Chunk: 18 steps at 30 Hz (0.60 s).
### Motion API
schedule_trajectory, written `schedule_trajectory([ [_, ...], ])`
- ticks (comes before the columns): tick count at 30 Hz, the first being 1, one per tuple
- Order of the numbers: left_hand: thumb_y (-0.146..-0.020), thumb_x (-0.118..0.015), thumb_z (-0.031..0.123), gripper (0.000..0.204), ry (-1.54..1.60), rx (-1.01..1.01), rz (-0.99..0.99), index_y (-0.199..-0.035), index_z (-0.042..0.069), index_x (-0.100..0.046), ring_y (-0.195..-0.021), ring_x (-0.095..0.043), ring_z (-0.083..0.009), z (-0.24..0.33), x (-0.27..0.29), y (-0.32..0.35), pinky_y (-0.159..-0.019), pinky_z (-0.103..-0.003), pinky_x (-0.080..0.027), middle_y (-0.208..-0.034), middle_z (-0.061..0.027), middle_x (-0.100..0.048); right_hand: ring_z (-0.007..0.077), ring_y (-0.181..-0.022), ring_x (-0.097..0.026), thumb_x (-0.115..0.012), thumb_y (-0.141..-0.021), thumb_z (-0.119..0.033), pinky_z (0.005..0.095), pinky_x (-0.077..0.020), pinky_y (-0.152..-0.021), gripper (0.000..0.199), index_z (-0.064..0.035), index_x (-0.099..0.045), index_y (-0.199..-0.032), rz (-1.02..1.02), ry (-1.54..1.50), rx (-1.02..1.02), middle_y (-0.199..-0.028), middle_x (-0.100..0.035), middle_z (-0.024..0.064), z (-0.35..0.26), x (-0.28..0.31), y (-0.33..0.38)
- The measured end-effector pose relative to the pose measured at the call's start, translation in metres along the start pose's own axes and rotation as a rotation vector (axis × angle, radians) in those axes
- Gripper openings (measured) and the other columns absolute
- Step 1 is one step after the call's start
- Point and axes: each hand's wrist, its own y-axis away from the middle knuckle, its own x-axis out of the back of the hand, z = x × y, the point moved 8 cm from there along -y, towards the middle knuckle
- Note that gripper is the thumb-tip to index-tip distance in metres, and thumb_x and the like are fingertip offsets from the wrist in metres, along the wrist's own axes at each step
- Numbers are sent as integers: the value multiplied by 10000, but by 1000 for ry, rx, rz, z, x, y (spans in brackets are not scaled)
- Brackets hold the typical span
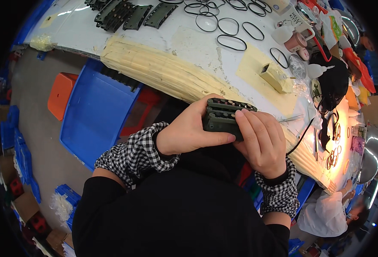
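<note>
Just off the table's near edge, I hold a small stack of dark green, ridged plastic pieces [223, 124] with small round studs along them. My left hand [193, 130] is closed round its left end, the thumb along the near side. My right hand [264, 139] grips the right end, fingertips on top; what lies under them is hidden. A thin black cord or band [301, 139] curves out beside my right wrist; I cannot tell whether that hand holds it. Similar dark green curved pieces [136, 18] lie at the far left of the table.
Several black rubber rings [231, 43] lie scattered on the white table [184, 43]. Yellow tape covers its edge [163, 70]. A tape-wrapped block [277, 78], cups and bags crowd the right. A blue bin [96, 115] and orange stool [61, 96] stand left; a person [326, 214] sits at right.
</note>
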Motion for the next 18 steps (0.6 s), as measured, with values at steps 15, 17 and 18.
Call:
schedule_trajectory([
  [15,-773,-781,19,542,188,15,-17,-1227,12,-484,-1044,-570,-95,6,-2,-1,-904,-260,-475,-1136,-34,-610,260,-874,-645,-665,-751,-63,377,-561,-757,364,28,-650,-1103,51,27,29,-1020,-641,143,-2,11,-4],
  [17,-780,-770,10,524,168,-3,-8,-1221,16,-487,-1036,-572,-90,4,-2,-1,-895,-257,-477,-1126,-33,-614,259,-870,-643,-666,-748,-60,376,-560,-753,369,25,-650,-1107,47,30,18,-1021,-640,143,-2,11,-4],
  [18,-783,-764,6,513,160,-10,10,-1216,19,-489,-1031,-574,-88,3,-1,-2,-890,-255,-479,-1118,-32,-617,257,-868,-642,-667,-745,-60,374,-560,-751,373,21,-649,-1110,53,30,15,-1022,-640,142,-3,11,-5],
])
